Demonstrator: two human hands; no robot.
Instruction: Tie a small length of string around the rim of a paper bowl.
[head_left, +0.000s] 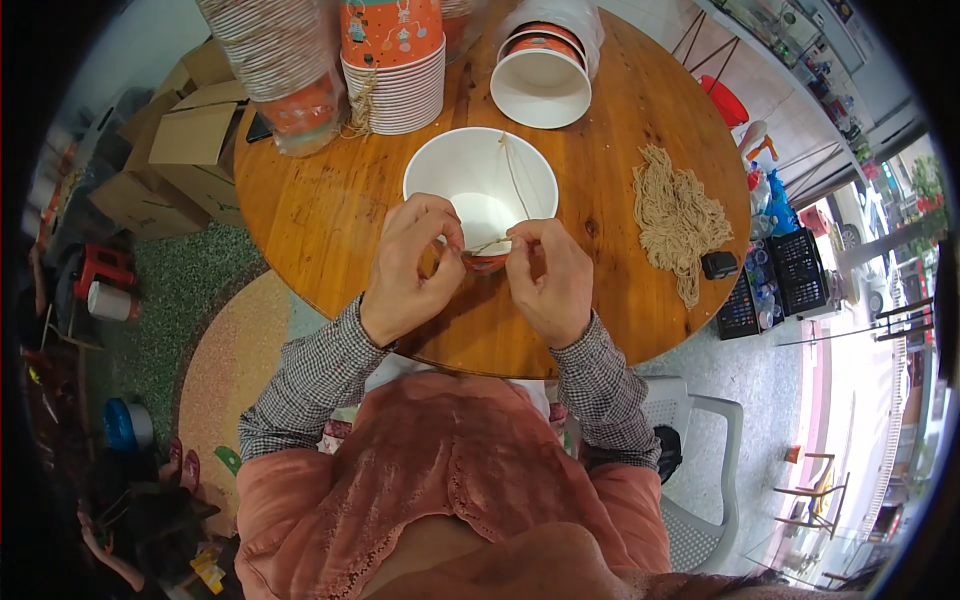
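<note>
The round wooden worktop fills the upper middle of the view, its grain running in long planks. Off its left edge stand brown cardboard boxes, some with flaps open, on a speckled green floor. Beyond its right edge sit black plastic crates with bottles near them, and a white plastic chair stands under the person's right side.

At the far rim of the worktop, three packs of paper bowls stand: a tall nested stack in clear wrap at the left, an orange printed stack tied with twine in the middle, and a wrapped stack lying on its side at the right, its white inside facing the camera. A loose heap of tan string lies on the right part of the worktop, with a small black object just beside its lower end.

A single white paper bowl rests near the front edge, mouth tilted toward the person, orange outer wall showing at its near rim. A thin string runs across its inside down to that rim.

The left hand has its fingers curled shut, pinching the string at the bowl's near rim. The right hand has its fingers closed likewise, pinching the same string just beside the left.
</note>
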